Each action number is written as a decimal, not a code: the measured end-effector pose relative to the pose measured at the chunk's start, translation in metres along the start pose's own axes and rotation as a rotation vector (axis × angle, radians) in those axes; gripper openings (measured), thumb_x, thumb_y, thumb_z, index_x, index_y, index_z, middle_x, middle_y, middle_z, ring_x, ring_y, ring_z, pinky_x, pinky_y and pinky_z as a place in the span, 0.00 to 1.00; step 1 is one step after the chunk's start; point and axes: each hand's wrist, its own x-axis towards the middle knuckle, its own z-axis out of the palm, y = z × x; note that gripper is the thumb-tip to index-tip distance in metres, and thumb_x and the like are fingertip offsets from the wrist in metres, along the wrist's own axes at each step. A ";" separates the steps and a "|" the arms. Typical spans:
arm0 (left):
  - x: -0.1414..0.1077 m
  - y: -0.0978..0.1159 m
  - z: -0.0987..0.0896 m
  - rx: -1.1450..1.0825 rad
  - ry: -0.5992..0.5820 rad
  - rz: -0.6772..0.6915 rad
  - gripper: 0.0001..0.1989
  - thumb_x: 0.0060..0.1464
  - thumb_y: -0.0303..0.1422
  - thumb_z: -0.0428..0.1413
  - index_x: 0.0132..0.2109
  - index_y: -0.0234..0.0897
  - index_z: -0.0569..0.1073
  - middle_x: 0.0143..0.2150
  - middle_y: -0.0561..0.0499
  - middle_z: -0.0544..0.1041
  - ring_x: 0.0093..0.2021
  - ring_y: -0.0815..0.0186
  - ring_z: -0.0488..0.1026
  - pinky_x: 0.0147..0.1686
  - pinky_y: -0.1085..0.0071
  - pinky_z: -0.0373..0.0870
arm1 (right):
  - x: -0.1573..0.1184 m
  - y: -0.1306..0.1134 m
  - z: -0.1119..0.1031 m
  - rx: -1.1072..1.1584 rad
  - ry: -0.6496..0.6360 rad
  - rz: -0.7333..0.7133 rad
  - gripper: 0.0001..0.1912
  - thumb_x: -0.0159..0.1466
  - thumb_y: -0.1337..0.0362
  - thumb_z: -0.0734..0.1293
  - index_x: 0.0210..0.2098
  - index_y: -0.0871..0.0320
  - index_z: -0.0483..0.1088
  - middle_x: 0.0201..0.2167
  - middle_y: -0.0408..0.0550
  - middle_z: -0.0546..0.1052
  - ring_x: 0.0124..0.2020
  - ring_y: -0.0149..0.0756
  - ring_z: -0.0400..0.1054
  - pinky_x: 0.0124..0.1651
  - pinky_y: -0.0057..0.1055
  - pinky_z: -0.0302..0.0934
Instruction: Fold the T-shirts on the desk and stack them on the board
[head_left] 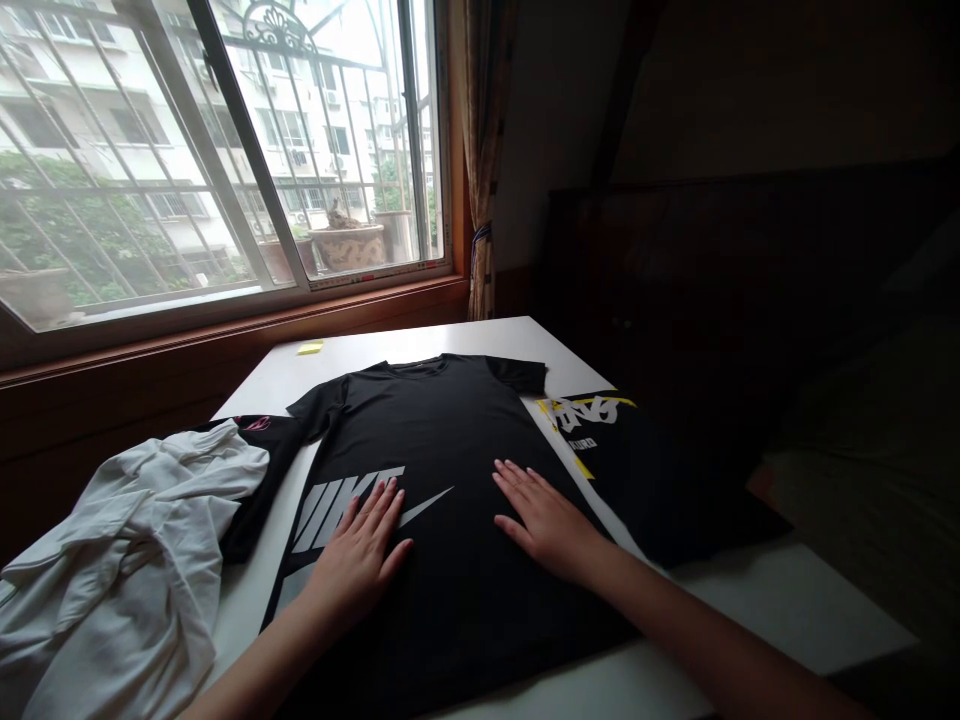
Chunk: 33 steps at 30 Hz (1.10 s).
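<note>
A black T-shirt (442, 430) with large grey lettering and a grey swoosh lies spread out on the white table (480, 333), its collar toward the far side. My left hand (360, 550) rests on it with fingers stretched out, over part of the lettering. Flat on the shirt's right half is my right hand (547, 520), fingers extended and the thumb apart. Neither hand holds anything. Both sleeves are spread outward, and the left one meets a dark garment beside it.
A crumpled white garment (142, 560) lies at the left, partly over a dark garment (274, 440) with a pink mark. To the right is a black garment (660, 490) with white and yellow print. A yellow slip (310, 347) sits near the far edge, below the barred window (225, 150).
</note>
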 end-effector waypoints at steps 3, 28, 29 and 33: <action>-0.021 -0.017 0.000 0.039 0.054 -0.014 0.34 0.70 0.47 0.45 0.75 0.45 0.43 0.75 0.48 0.52 0.73 0.56 0.53 0.70 0.51 0.53 | -0.018 0.023 -0.003 -0.032 0.038 0.071 0.33 0.74 0.49 0.55 0.72 0.60 0.52 0.73 0.54 0.52 0.74 0.45 0.46 0.73 0.49 0.47; -0.119 -0.036 -0.058 0.003 0.163 0.188 0.22 0.67 0.38 0.52 0.66 0.47 0.68 0.64 0.51 0.73 0.58 0.62 0.75 0.55 0.70 0.75 | -0.079 0.028 -0.020 0.043 0.120 -0.043 0.24 0.72 0.61 0.61 0.67 0.49 0.64 0.68 0.48 0.66 0.70 0.48 0.56 0.70 0.54 0.52; -0.126 -0.039 -0.061 -0.002 0.162 0.190 0.21 0.67 0.38 0.52 0.65 0.47 0.70 0.62 0.51 0.75 0.56 0.63 0.77 0.53 0.72 0.76 | -0.080 0.027 -0.022 0.057 0.123 -0.052 0.23 0.71 0.61 0.62 0.65 0.48 0.66 0.66 0.48 0.68 0.68 0.47 0.58 0.70 0.53 0.52; -0.153 -0.046 -0.074 -0.054 0.106 0.174 0.15 0.64 0.35 0.56 0.56 0.47 0.76 0.53 0.51 0.80 0.50 0.64 0.79 0.48 0.75 0.78 | -0.088 0.023 -0.029 0.093 0.137 -0.052 0.17 0.68 0.62 0.66 0.56 0.47 0.73 0.54 0.49 0.76 0.58 0.46 0.68 0.65 0.49 0.60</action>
